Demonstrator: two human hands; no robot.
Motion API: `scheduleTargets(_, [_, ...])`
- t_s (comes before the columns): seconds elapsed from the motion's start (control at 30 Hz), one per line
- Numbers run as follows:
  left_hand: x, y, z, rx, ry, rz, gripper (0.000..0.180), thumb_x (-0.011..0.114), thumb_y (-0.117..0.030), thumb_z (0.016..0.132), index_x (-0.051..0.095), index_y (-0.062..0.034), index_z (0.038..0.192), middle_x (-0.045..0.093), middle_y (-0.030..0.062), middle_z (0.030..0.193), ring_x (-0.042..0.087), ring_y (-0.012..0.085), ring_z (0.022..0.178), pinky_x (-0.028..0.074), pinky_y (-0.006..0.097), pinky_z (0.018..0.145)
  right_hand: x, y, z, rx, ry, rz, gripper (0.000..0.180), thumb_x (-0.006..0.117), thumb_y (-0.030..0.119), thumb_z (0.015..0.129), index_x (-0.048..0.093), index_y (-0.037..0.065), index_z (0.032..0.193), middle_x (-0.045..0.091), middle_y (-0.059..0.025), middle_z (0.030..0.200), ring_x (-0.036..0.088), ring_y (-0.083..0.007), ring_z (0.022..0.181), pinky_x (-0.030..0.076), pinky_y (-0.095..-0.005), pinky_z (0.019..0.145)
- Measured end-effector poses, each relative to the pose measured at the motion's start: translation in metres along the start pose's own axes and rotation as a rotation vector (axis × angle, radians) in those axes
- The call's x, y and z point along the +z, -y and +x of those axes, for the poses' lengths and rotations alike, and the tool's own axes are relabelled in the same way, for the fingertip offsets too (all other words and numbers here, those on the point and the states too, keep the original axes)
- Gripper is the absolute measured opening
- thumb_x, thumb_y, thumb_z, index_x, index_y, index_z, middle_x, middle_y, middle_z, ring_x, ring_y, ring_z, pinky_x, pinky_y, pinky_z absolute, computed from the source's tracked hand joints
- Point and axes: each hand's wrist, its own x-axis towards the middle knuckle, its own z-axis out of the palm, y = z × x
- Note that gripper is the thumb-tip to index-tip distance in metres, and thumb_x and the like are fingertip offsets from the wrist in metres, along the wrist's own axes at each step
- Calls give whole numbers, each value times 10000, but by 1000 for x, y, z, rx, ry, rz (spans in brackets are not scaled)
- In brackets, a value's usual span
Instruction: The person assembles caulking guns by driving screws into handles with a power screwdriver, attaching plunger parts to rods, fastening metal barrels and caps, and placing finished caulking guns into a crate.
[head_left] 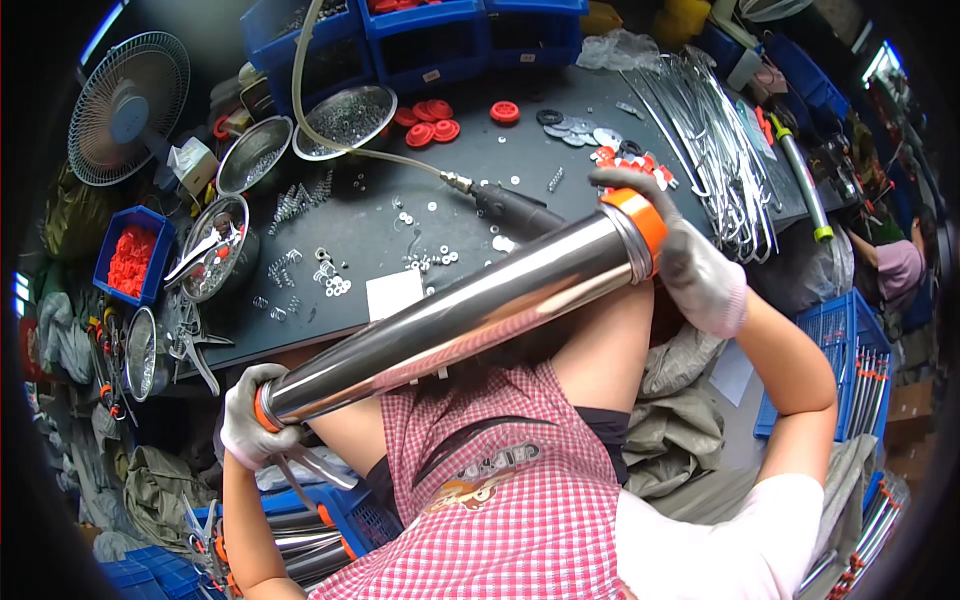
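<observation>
A long, shiny metal tube (460,325) lies slantwise across my lap, its right end higher in the picture. Grey-and-white work gloves cover both hands. My left hand (252,420) is closed round the lower left end, where an orange ring (264,408) shows. At the other end sits a wider orange cap (638,225), gripped by my right hand (700,270) with its fingers over the top and side. Just beneath my left hand are thin metal handles (318,468); whether it holds them too, I cannot make out. Behind the tube a dark air tool (515,210) rests on the bench.
Springs (300,205), white washers (435,258) and red discs (432,122) are scattered on the dark bench (375,215). Metal bowls (345,120) stand at the left. Bent metal rods (715,160) lie at the right. Blue crates (845,350) flank me; a person (900,265) sits far right.
</observation>
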Motion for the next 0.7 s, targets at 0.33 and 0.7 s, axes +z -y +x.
scheduleTargets(0.33, [11,0,-3,40,-18,-16,523,709,-152,477,572,17,952,637,85,800,608,130,714,495,261,727,-38,-21,23,40,-598,81,396,379,384,954,510,38,1096,528,-20,921,515,-94,831,439,-255,779])
scheduleTargets(0.7, [10,2,-7,45,-35,-9,536,700,-155,477,562,10,968,639,90,800,616,131,724,499,262,731,-3,-20,7,-222,-11,74,637,449,552,873,386,37,1244,480,-54,1046,478,-139,968,374,-274,866])
